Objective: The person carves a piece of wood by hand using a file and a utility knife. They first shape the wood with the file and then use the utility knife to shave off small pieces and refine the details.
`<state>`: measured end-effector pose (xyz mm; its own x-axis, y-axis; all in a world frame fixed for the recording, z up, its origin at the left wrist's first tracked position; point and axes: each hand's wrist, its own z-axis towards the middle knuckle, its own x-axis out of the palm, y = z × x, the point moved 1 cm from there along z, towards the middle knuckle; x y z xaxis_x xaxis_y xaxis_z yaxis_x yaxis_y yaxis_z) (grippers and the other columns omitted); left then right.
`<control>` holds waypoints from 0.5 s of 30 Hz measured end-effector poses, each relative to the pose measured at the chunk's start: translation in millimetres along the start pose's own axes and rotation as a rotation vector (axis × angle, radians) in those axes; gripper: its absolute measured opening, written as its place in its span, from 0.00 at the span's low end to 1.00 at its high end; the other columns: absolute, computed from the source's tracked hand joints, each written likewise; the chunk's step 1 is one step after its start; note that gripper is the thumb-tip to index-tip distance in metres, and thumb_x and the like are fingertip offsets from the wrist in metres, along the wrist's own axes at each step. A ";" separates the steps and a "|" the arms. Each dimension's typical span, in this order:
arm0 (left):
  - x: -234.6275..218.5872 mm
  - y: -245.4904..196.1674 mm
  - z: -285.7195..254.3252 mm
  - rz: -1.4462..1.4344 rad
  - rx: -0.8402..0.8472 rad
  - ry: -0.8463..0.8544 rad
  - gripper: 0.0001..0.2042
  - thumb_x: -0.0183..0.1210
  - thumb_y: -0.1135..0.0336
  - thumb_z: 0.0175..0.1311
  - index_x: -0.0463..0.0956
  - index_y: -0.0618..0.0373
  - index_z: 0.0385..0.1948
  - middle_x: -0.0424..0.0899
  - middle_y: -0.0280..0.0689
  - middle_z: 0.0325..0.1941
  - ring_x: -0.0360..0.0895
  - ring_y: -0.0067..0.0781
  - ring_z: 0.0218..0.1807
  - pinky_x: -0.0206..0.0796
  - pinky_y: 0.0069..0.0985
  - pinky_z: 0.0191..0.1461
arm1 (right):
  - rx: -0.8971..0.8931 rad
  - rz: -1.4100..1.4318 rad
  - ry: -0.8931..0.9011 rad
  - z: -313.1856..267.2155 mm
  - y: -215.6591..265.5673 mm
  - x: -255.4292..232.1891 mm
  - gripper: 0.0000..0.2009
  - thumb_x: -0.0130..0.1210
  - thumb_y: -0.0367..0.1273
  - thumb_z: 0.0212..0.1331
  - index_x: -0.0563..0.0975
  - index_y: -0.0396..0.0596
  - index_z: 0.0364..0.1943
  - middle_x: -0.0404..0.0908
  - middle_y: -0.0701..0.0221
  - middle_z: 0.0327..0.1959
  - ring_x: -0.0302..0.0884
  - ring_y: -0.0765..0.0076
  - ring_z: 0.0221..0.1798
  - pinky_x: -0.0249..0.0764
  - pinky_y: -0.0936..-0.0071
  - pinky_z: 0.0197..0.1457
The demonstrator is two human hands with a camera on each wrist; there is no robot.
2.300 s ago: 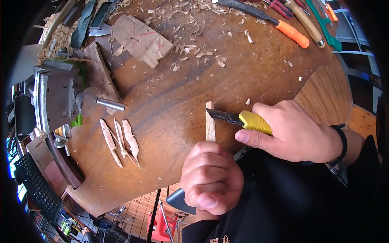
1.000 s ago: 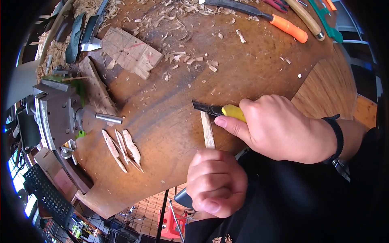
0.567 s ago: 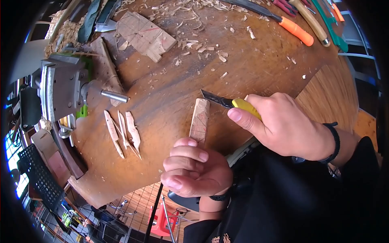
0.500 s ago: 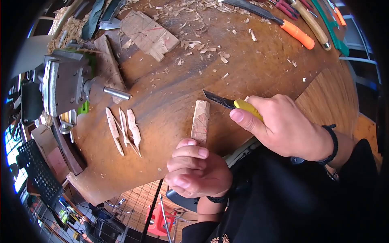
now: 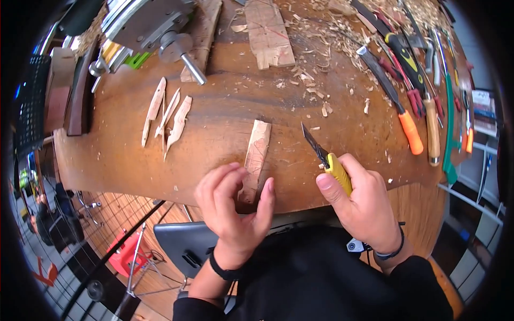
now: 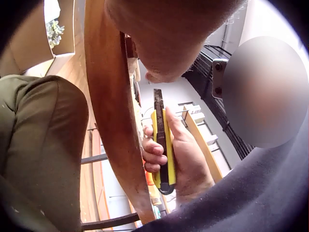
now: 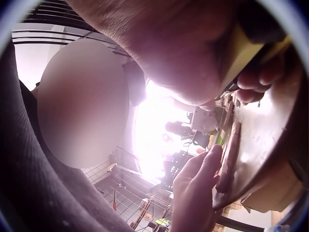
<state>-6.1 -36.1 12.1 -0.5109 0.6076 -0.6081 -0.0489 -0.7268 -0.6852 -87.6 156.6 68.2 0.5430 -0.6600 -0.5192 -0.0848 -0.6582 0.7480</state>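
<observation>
A flat wooden strip (image 5: 258, 152) with pencil marks lies at the table's front edge in the head view. My left hand (image 5: 233, 206) is beside its near end, thumb spread away from loosely bent fingers; whether a fingertip touches the wood I cannot tell. The right wrist view also shows the left hand (image 7: 195, 193) by the strip (image 7: 231, 162). To the right, my right hand (image 5: 361, 206) grips a yellow utility knife (image 5: 338, 174), its dark blade out, pointing up and left. In the left wrist view the right hand (image 6: 190, 159) has fingers round the knife (image 6: 169, 169).
Several thin carved pieces (image 5: 178, 125) lie on the left of the table, below a metal vise (image 5: 152, 29). A marked board (image 5: 269, 37) and shavings are at the back. An orange-handled chisel (image 5: 410, 131) and other tools lie at the right.
My left hand has loosened from around the strip, its fingers and thumb now apart. The right hand and knife have moved away from the strip. The head view has shifted, showing more tools at the right.
</observation>
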 end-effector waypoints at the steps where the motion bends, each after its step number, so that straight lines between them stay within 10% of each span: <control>1: -1.2 -2.5 5.1 0.117 -0.005 0.027 0.21 0.77 0.68 0.51 0.78 0.62 0.45 0.82 0.45 0.46 0.79 0.48 0.49 0.70 0.38 0.55 | -0.015 -0.007 -0.018 -0.5 -3.7 -0.5 0.24 0.58 0.51 0.71 0.75 0.40 0.38 0.78 0.54 0.19 0.82 0.39 0.27 0.73 0.54 0.30; 15: 30.4 -14.8 14.3 -0.052 0.017 0.040 0.19 0.75 0.70 0.54 0.79 0.63 0.45 0.83 0.40 0.37 0.77 0.36 0.31 0.67 0.29 0.36 | -0.035 0.150 -0.026 -7.8 -22.2 -15.2 0.19 0.57 0.45 0.74 0.78 0.40 0.48 0.81 0.58 0.25 0.85 0.47 0.30 0.76 0.60 0.35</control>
<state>-33.1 -11.4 9.4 -0.4725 0.6567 -0.5878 -0.0891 -0.6991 -0.7095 -87.5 184.0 62.7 0.5043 -0.7596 -0.4106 -0.1339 -0.5385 0.8319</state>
